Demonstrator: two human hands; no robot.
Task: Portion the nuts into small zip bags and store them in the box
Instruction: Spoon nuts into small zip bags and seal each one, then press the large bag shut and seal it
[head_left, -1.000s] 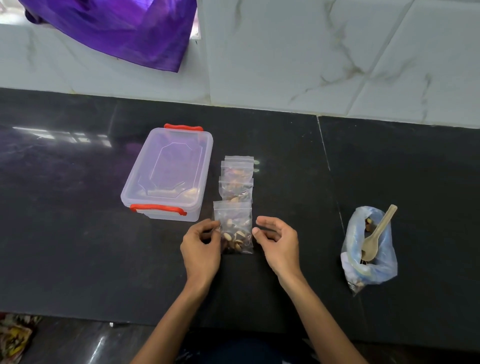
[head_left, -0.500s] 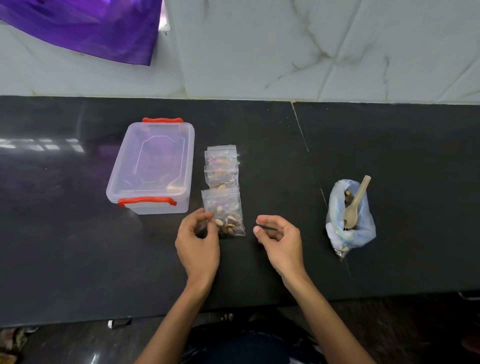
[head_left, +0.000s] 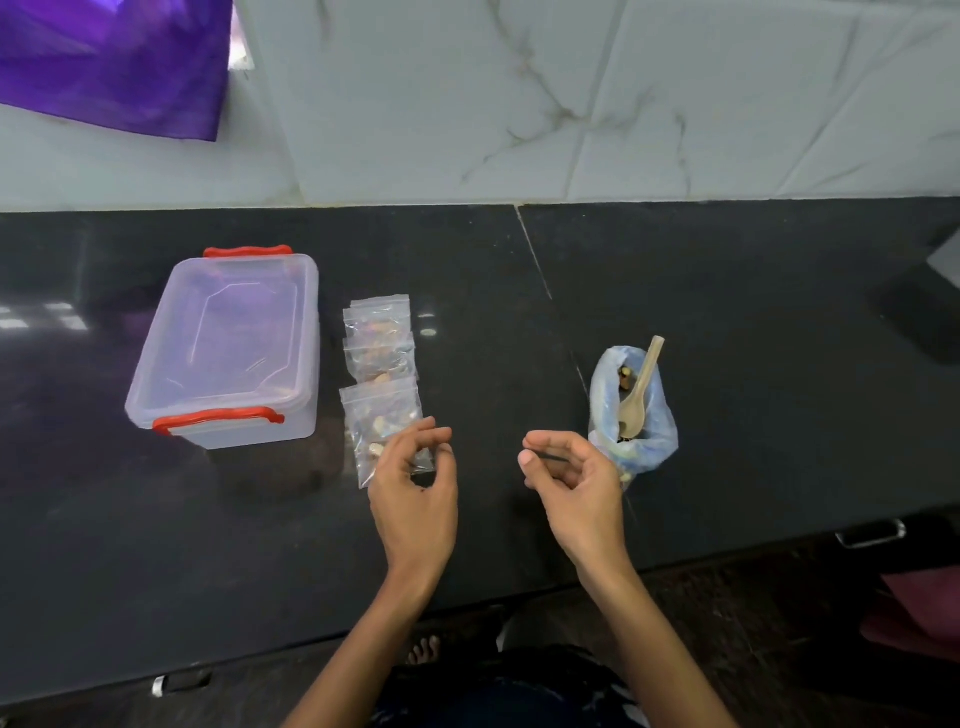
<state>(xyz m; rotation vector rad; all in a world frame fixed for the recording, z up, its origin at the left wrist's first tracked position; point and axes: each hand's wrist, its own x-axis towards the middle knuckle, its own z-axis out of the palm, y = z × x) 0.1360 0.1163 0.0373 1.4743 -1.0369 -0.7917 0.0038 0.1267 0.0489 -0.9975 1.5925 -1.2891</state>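
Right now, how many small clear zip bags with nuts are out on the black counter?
3, in a column right of the clear lidded box: far bag, middle bag, near bag partly under the left hand. They overlap, so another may be hidden.

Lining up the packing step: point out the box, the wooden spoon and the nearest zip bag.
box (head_left: 228, 332): head view, middle of its clear lid.
wooden spoon (head_left: 632, 413): head view, on its bowl, inside the blue bag.
nearest zip bag (head_left: 376, 410): head view, its upper part, above the fingers.

left hand (head_left: 415, 488): fingers loosely curled | right hand (head_left: 576, 480): grip possibly pinching something thin
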